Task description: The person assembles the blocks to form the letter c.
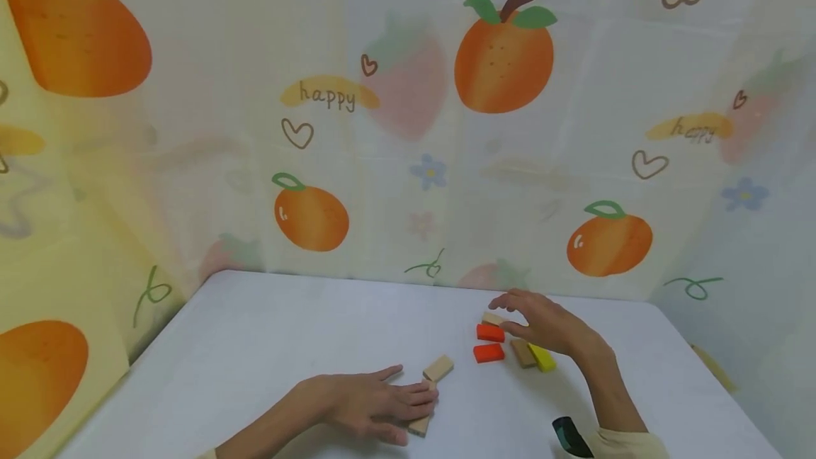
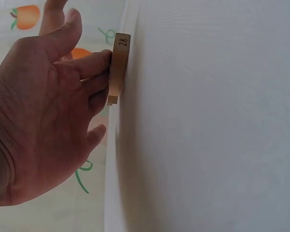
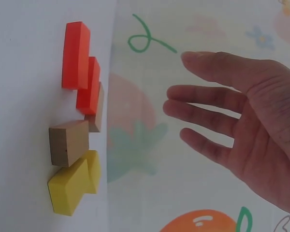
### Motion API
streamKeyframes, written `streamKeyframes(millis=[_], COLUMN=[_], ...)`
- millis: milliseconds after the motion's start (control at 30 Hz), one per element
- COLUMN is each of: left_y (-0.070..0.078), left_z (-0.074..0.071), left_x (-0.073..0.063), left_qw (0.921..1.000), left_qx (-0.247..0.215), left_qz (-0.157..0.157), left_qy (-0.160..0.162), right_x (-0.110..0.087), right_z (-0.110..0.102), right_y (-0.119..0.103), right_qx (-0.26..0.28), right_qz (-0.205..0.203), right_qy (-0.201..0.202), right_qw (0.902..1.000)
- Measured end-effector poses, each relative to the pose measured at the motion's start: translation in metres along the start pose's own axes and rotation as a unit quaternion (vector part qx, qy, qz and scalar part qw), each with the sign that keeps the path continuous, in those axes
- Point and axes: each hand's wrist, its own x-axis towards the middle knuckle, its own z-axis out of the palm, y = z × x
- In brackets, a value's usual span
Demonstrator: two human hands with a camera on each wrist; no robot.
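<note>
Touching left fingers [image 2: 94, 64]: flat, pale wooden block [image 2: 118, 65] (end marked "28").

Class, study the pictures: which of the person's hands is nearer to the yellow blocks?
The right. The right hand is raised close by, not touching them; the left hand is farther away, to their left.

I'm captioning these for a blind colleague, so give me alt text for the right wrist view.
A bare right hand hovers, holding nothing, above a white tabletop shown sideways. On it are two red blocks, a brown wooden block, a partly hidden paler block and two yellow blocks. A fruit-print sheet hangs behind.
</note>
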Motion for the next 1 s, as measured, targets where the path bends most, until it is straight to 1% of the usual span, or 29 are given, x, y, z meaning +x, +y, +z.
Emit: streamKeyframes(millis=[100,200,300,367,500,667,733,900,1000], left_y=[-0.001,-0.002,-0.003,-0.003,-0.002,-0.001,-0.001,-0.001,-0.001], left_z=[0.003,0.006,0.007,0.007,0.005,0.003,0.003,0.002,0.002], left_x=[-0.001,-0.001,-0.002,-0.002,-0.002,-0.003,-0.003,-0.002,-0.002], left_qw=[1.0000,0.9998,0.9997,0.9998,0.9999,1.0000,1.0000,1.0000,1.0000], left_qx=[0.001,0.010,0.020,0.016,0.007,0.002,-0.001,-0.005,-0.008], left_qz=[0.002,0.008,0.009,0.007,0.005,0.003,0.002,0.002,0.002], left_qy=[0.005,0.011,0.012,0.011,0.008,0.003,0.000,-0.002,-0.001], right_x=[0.001,0.002,0.002,0.002,0.001,0.001,0.002,0.004,0.006], right_z=[0.002,0.005,0.008,0.010,0.011,0.015,0.017,0.023,0.025], right_y=[0.003,0.005,0.007,0.009,0.012,0.015,0.015,0.009,0.005], right_qx=[0.003,0.016,0.032,0.040,0.045,0.043,0.044,0.058,0.056], right_qz=[0.003,0.015,0.025,0.034,0.046,0.038,0.036,0.049,0.056], right_qy=[-0.009,-0.023,-0.041,-0.048,-0.051,-0.050,-0.054,-0.071,-0.079], right_qw=[1.0000,0.9995,0.9983,0.9975,0.9967,0.9971,0.9969,0.9946,0.9937])
